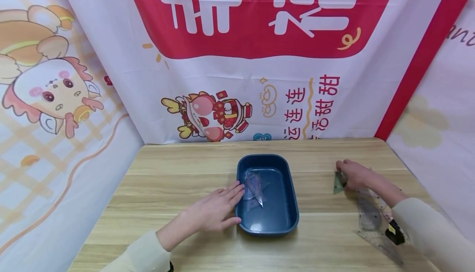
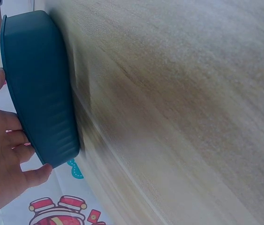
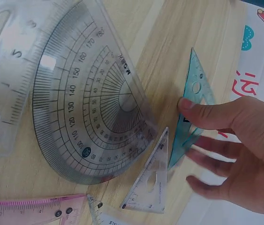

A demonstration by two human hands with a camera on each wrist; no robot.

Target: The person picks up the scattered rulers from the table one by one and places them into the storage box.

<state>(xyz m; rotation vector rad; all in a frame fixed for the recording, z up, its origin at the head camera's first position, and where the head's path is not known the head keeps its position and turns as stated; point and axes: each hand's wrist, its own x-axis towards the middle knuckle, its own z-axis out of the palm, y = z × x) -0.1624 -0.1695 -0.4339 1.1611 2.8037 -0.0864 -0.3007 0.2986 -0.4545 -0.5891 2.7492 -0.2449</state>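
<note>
My left hand (image 1: 213, 212) rests with its fingertips on the left rim of a dark blue tray (image 1: 291, 206); in the left wrist view the fingers touch the outer wall of the tray (image 2: 38, 84). Inside the tray's left part lie clear and purplish plastic pieces (image 1: 254, 189). At the right, my right hand (image 1: 358, 175) pinches a green-blue set square (image 3: 195, 93), thumb on top and fingers at its edge. Beside it in the right wrist view lie a small clear set square (image 3: 153, 183) and a large clear protractor (image 3: 85, 98). My right hand is apart from both.
A clear triangle (image 1: 380, 245) and a black-and-yellow object (image 1: 395, 232) lie by my right forearm. The right wrist view also shows a pink ruler piece (image 3: 33, 212) and a clear ruler edge (image 3: 10, 84). Printed cloth (image 1: 208, 74) hangs behind the wooden table (image 1: 178, 173).
</note>
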